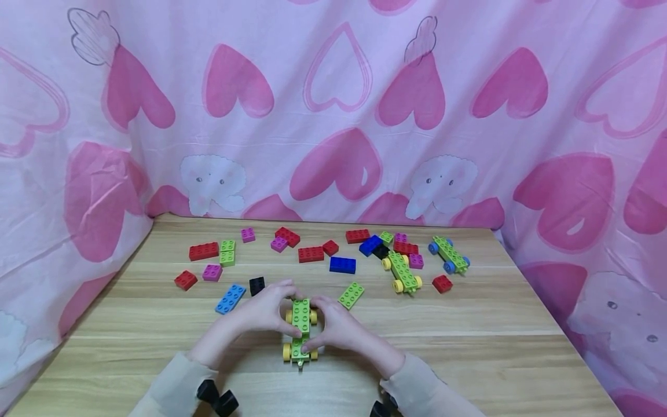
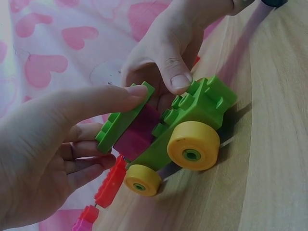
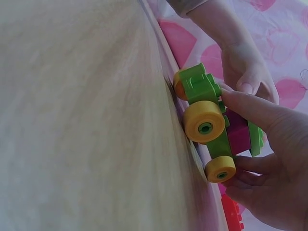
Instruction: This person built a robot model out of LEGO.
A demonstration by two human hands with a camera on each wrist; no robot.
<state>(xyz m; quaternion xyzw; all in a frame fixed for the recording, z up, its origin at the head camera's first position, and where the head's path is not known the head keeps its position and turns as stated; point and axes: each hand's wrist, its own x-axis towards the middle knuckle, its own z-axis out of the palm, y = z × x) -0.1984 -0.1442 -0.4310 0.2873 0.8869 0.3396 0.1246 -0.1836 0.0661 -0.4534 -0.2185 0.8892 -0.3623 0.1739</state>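
Pink cloth point(image 1: 333, 104) with hearts and pale cartoon elephants all round, hung behind and at both sides of a light wooden table point(image 1: 469, 347). No writing, brand or label readable anywhere on cloth or bricks.

Near the front edge of the table, a green toy car point(image 1: 300, 330) with yellow wheels, standing on the wood between both hands. Left hand point(image 1: 263, 313) curled round its left side, right hand point(image 1: 339, 327) curled round its right side, both gripping the car. From the left wrist view: left forefinger pressing on a flat green plate point(image 2: 122, 118) on top, a magenta brick point(image 2: 137, 134) sandwiched between that plate and the green base, right thumb on the studs near the front. From the right wrist view: same car point(image 3: 211, 120) seen side on, wheels against the table, fingers of the right hand point(image 3: 269, 159) wrapped under and over it.

Scattered farther back, well apart from the hands: a light blue brick point(image 1: 230, 298) and a small black brick point(image 1: 256, 285) to the left, a loose green brick point(image 1: 351, 295) just right of the hands, a dark blue brick point(image 1: 342, 264) beyond. Red bricks point(image 1: 203, 251) and small pink ones in a loose row toward the back edge. At the right, a second green car point(image 1: 402, 272) with yellow wheels and a third car point(image 1: 449, 255) with blue wheels, both lying free on the wood.

Pale sleeves at both wrists, black gear just visible at the lower edge.
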